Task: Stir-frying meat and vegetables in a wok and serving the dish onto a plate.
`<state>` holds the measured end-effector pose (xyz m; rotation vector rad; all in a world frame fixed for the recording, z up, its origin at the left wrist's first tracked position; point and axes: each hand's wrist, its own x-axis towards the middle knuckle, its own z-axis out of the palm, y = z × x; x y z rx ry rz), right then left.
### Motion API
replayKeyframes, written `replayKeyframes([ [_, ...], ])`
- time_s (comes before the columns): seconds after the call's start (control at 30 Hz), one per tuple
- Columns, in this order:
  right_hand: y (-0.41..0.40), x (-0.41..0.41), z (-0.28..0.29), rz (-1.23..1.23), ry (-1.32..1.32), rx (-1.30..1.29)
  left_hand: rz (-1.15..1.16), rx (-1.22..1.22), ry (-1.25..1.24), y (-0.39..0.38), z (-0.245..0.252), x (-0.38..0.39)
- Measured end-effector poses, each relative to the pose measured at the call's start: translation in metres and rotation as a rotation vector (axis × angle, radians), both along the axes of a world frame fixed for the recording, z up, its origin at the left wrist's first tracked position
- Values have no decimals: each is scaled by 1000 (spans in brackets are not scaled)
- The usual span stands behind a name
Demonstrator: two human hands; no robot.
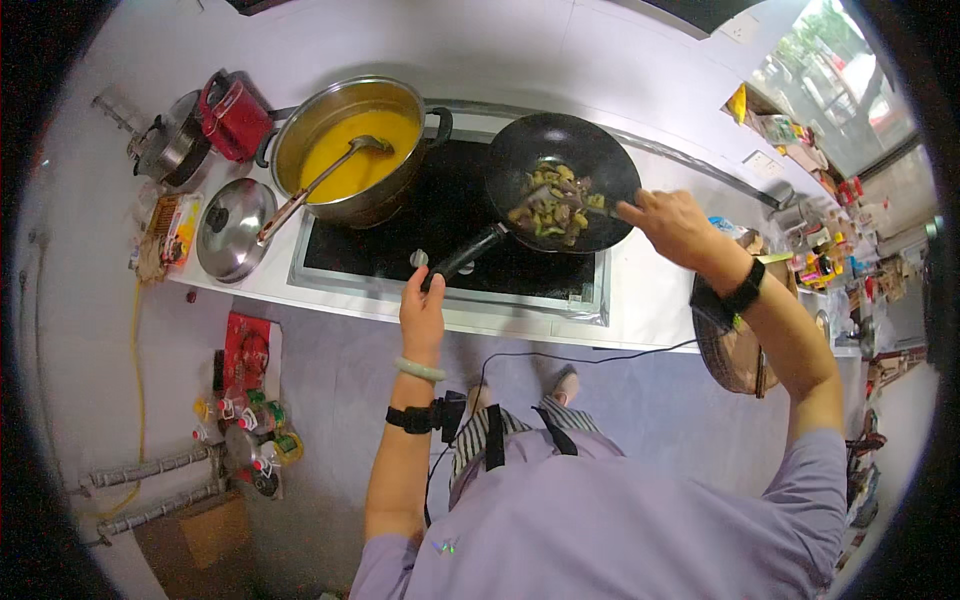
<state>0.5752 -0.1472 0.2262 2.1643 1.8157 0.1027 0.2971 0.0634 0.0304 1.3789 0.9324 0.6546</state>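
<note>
My left hand (422, 307) grips the black handle of a dark wok (559, 139), which stands on the right side of a black glass cooktop (360, 259). Chopped, cooked food pieces (555, 206), greenish and brown, lie in the wok. Above its right rim, my right hand (667, 225) is closed around a spatula (604, 211) whose blade is among the food. On the cooktop's left side a large steel pot (364, 210) holds yellow liquid (337, 150). A ladle (326, 171) rests in it, its handle over the pot's rim.
A steel lid (238, 229) lies left of the pot, near a red container (234, 120) and another pot (176, 146). A round wooden board (731, 360) sits at the counter's right edge. A black cable (577, 358) runs below the counter. Bottles (262, 416) stand on the floor at left.
</note>
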Motion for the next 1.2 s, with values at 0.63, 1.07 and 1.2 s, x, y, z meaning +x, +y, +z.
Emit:
replayKeyframes([
  [0.63, -34, 4, -17, -389, 58, 236, -84, -86, -187, -11, 11, -20],
  [1.07, -35, 97, -86, -968, 1163, 577, 36, -146, -127, -31, -1, -76],
  [1.2, -29, 48, -67, -513, 509, 453, 72, -136, -111, -30, 3, -104],
])
